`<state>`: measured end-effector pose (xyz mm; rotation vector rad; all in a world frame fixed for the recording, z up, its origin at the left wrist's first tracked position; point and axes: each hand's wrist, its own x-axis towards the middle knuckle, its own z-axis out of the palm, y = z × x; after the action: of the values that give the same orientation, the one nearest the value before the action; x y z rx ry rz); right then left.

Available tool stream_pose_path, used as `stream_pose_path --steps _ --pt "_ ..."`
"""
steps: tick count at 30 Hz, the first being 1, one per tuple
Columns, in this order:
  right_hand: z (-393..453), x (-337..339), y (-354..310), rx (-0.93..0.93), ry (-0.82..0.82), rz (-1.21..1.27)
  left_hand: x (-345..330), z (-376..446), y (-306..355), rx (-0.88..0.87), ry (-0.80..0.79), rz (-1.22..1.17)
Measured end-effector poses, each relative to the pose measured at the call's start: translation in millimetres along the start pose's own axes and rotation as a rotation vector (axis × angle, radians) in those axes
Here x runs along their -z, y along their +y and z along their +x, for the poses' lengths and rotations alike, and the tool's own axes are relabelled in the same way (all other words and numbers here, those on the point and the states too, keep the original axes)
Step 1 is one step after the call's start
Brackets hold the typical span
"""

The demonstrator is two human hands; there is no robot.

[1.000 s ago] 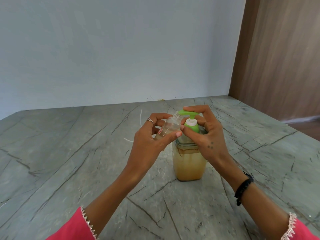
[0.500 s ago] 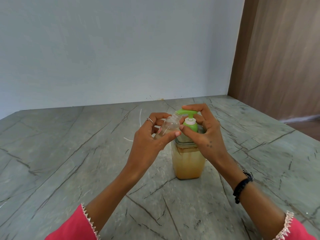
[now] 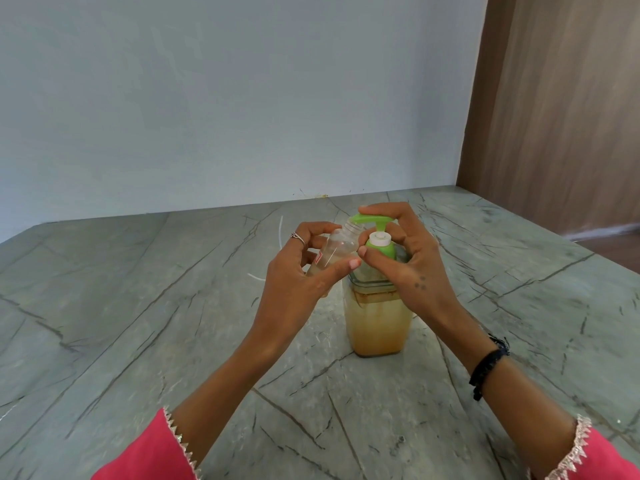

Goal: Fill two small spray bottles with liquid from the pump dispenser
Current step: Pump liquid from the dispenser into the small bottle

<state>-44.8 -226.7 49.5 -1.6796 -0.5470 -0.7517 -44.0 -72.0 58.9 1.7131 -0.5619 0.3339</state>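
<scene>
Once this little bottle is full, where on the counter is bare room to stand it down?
The counter is bare on the near left, bordered by the left hand and front edge. Bare too on the right, past the right hand. It is crowded around the pump dispenser and small bottle; thin white tubes lie behind the left hand.

Left hand (image 3: 298,271) curled in a grip, right hand (image 3: 405,258) curled beside it, thumbs nearly touching.

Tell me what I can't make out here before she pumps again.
Head view only:
- Fill level in the small bottle: left hand covers its lower part.
- Nozzle tip of the pump dispenser against the bottle mouth: too small to tell.
- Second spray bottle: not visible.
- Red label text: too small.
</scene>
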Motion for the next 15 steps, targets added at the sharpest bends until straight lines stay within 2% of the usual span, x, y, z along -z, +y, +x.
stream_pose_path --steps 15 --pt "2.0 -2.0 -2.5 -0.037 0.045 -0.020 0.5 -0.6 -2.6 0.005 -0.017 0.020"
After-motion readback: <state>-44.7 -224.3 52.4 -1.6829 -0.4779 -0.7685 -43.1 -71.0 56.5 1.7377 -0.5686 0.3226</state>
